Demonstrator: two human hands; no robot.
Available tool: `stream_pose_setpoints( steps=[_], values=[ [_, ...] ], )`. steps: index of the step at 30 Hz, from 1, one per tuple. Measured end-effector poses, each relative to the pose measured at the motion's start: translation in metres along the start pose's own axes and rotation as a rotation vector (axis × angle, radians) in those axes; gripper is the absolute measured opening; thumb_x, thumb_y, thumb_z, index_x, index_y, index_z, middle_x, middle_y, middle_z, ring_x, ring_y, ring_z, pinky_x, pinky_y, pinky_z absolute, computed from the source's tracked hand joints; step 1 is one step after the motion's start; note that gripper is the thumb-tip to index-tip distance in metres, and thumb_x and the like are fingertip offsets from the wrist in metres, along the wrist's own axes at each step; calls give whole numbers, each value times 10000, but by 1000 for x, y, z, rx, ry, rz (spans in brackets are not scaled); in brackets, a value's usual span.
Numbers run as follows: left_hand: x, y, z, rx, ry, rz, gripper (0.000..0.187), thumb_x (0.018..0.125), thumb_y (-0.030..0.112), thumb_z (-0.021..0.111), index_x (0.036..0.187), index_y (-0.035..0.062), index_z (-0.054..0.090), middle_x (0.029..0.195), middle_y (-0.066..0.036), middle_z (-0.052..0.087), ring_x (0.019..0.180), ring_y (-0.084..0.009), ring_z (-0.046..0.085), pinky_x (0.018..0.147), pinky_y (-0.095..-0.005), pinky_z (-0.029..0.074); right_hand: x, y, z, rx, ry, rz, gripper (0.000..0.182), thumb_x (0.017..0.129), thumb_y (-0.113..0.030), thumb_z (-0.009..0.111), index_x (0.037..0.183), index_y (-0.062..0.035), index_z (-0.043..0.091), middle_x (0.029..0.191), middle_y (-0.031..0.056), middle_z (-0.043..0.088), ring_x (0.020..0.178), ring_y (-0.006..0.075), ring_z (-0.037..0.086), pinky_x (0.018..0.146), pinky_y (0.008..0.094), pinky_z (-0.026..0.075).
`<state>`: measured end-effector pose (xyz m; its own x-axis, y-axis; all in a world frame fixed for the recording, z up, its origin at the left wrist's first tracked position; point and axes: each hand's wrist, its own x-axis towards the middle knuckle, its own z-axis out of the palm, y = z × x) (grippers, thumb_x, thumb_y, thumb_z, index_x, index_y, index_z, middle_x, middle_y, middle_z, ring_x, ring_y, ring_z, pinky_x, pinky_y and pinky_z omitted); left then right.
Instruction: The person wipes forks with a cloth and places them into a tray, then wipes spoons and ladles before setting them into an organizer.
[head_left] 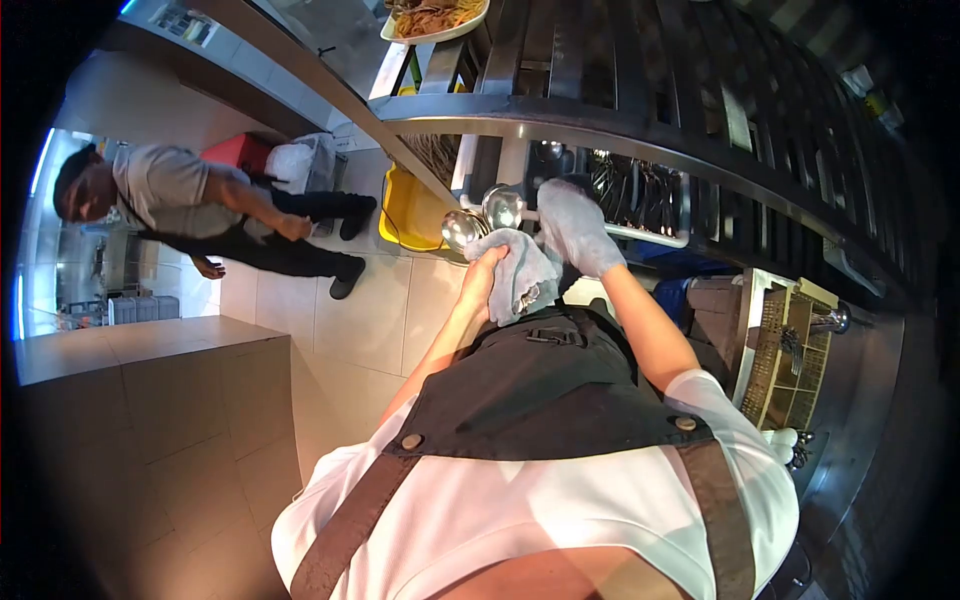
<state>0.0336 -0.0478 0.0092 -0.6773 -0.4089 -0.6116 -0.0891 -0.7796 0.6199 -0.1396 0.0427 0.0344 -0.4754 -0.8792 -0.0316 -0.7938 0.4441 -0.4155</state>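
Note:
My left hand (482,280) is closed around a bunched grey cloth (525,272). Two shiny metal spoon bowls, one on the left (463,230) and one on the right (502,207), stick out beyond the cloth; metal bits show at its lower edge. A pale, bulky glove or cloth covers my right hand (580,225), which looks closed just right of the spoons. Whatever lies inside its fingers is hidden. Beside my right hand, a white-rimmed tray (650,238) holds many pieces of metal cutlery (635,190).
A slatted metal rack (600,112) spans above my hands, with a plate of food (435,36) on top. A yellow bin (410,212) stands beyond. Another person (200,205) is at the left, near a tiled block (150,350). A cutlery basket (790,350) sits right.

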Motion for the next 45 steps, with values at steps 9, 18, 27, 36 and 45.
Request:
stream_pose_setpoints(
  steps=[9,18,27,36,45],
  values=[
    [11,-9,5,236,-118,171,330,837,112,539,1141,-15,558,1031,-90,628,892,-179,622,765,-310,518,-16,-7,17,115,353,-361,188,796,-104,571,924,34,557,839,186,565,817,323,591,711,385,480],
    [4,-4,19,138,-140,176,254,831,51,537,1073,-2,591,963,-73,643,853,-170,633,741,-302,525,-11,-15,-12,-237,338,-287,144,729,-49,555,847,22,596,803,167,622,823,300,623,850,392,468],
    [-34,1,9,195,-285,197,278,855,48,517,1125,12,572,1009,-56,632,933,-156,610,824,-304,493,-33,4,-31,2101,12,135,186,856,-175,538,983,-43,570,898,47,605,910,261,569,864,423,456],
    [-58,16,29,283,-265,228,281,878,57,511,1153,22,554,1004,-60,628,905,-151,615,806,-306,503,-33,-7,-44,2348,-58,-245,445,938,-366,448,1342,-178,448,1174,185,567,1039,368,568,815,528,504],
    [-37,-2,7,208,-66,209,274,905,121,510,1153,13,551,1024,-71,620,905,-163,611,796,-308,499,-27,-42,-74,1640,331,118,331,820,-40,625,1134,-4,525,1025,164,632,898,256,652,718,364,567]
  ],
)
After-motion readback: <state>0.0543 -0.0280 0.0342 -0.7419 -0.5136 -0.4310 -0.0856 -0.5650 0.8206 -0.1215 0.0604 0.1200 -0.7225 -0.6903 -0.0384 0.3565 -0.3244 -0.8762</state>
